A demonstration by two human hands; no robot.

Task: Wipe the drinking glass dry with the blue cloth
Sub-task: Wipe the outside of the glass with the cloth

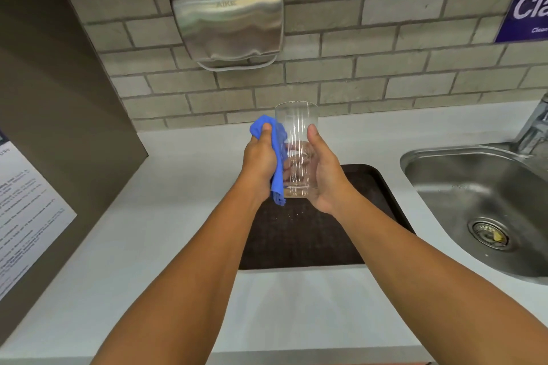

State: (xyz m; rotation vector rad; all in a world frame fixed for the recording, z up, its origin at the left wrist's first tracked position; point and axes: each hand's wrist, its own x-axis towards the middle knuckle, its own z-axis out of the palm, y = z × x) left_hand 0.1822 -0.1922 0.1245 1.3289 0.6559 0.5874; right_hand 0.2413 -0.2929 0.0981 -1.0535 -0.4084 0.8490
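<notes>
A clear drinking glass (296, 127) is held upright in the air above a dark tray. My right hand (324, 172) grips its right side and base, thumb up along the wall. My left hand (261, 157) holds a bunched blue cloth (277, 175) and presses it against the glass's left side. The cloth sticks out above my thumb and hangs below my palm. My fingers behind the glass show faintly through it.
The dark tray (373, 216) lies on a white counter (178, 187). A steel sink (474, 192) with a tap (536, 124) is at the right. A metal hand dryer (228, 18) hangs on the grey brick wall. A dark panel with a paper notice (26, 216) stands at the left.
</notes>
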